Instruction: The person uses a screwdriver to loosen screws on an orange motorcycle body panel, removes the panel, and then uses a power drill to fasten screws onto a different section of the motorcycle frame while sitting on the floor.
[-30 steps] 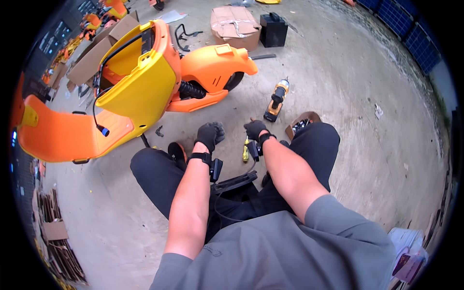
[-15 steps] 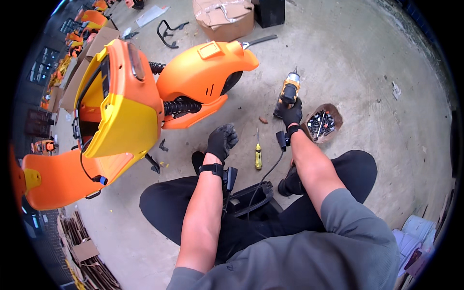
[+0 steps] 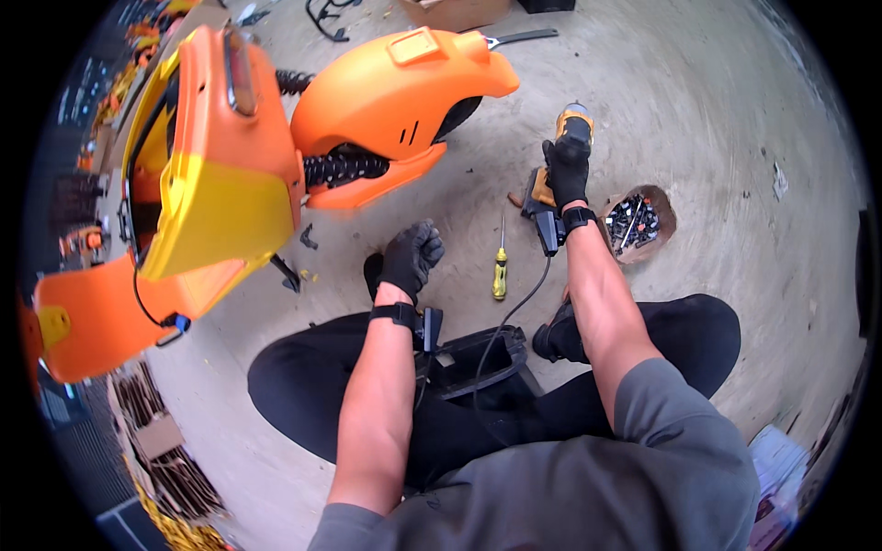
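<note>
My right hand [image 3: 568,173], in a black glove, is closed round the handle of a yellow and black cordless drill [image 3: 576,119]. Its nose points away from me, and its battery end shows left of my wrist. My left hand [image 3: 412,260], also gloved, is curled into a fist over the floor near my left foot. Whatever its fingers may hold is hidden. Between the hands a screwdriver [image 3: 500,277] with a yellow handle lies on the concrete, tip pointing away. Right of my right wrist stands an opened cardboard box [image 3: 663,220] of small mixed hardware [image 3: 632,226].
An orange and yellow scooter body [image 3: 230,216] with a rear fender [image 3: 377,92] takes up the left. A black plastic bin [image 3: 501,363] sits between my legs. Flattened cardboard [image 3: 165,436] is stacked at lower left. A cardboard carton [image 3: 455,11] stands at the far edge.
My right hand has moved farther away and sits higher on the drill, whose battery end now shows more. The left fist stays much as it was. The whole view has shifted slightly.
</note>
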Tool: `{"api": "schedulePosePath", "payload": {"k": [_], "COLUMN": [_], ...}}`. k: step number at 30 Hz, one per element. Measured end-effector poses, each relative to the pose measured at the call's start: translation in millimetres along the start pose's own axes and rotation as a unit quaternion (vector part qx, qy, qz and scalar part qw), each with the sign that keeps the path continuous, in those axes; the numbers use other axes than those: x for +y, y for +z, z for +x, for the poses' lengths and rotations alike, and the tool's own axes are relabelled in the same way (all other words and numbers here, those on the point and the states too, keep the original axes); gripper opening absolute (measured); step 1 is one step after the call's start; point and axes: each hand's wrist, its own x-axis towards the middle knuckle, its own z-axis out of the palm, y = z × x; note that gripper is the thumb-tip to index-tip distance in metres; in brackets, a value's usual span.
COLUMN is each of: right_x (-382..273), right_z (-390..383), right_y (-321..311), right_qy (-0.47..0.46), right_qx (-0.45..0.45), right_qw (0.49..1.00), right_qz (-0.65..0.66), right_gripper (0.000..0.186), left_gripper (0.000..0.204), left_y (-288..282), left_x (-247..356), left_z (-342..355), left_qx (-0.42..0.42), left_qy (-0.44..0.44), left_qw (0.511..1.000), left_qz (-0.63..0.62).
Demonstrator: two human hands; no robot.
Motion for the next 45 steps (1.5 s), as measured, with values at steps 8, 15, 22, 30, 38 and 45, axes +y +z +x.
{"api": "schedulePosePath", "payload": {"k": [8,15,22,30,38,45], "right_x": [-136.3,-345.3,-370.9,-286.9,-236.9,-232.0], "right_z": [-53.4,-112.5,-117.3,-159.3,-157.4,-152.3], "right_y": [22.6,-11.1,-5.1,-15.3,-8.6,-1.8], "right_qy": [0.078,-0.357,-0.393,-0.290,-0.289,-0.382], "right_qx": [-0.174,-0.180,-0.479,-0.573,-0.634,-0.598], "right_qw": [0.948,0.916,0.768,0.670,0.622,0.583], "right_qz": [0.255,-0.030,-0.160,-0.371,-0.356,-0.394], "right_gripper": [0.013,0.021,0.056,0.064,0.060,0.056], "left_gripper": [0.010,0.015,0.018,0.011,0.023,0.019], "left_y": [-15.6,-4.1,-7.5,-29.2,-34.1,-0.1], "left_x": [6.3,7.1,9.6,31.0,4.2,0.4], "left_z": [-7.2,-8.4,-11.8,-45.2,-26.2,-29.4], "left_qx": [-0.013,-0.030,-0.108,-0.009,-0.064,-0.080], "left_qy": [0.035,0.056,0.074,0.067,0.032,0.039], "left_qw": [0.999,0.996,0.978,0.992,0.989,0.987], "left_qz": [-0.028,-0.070,-0.162,-0.104,-0.131,-0.132]}}
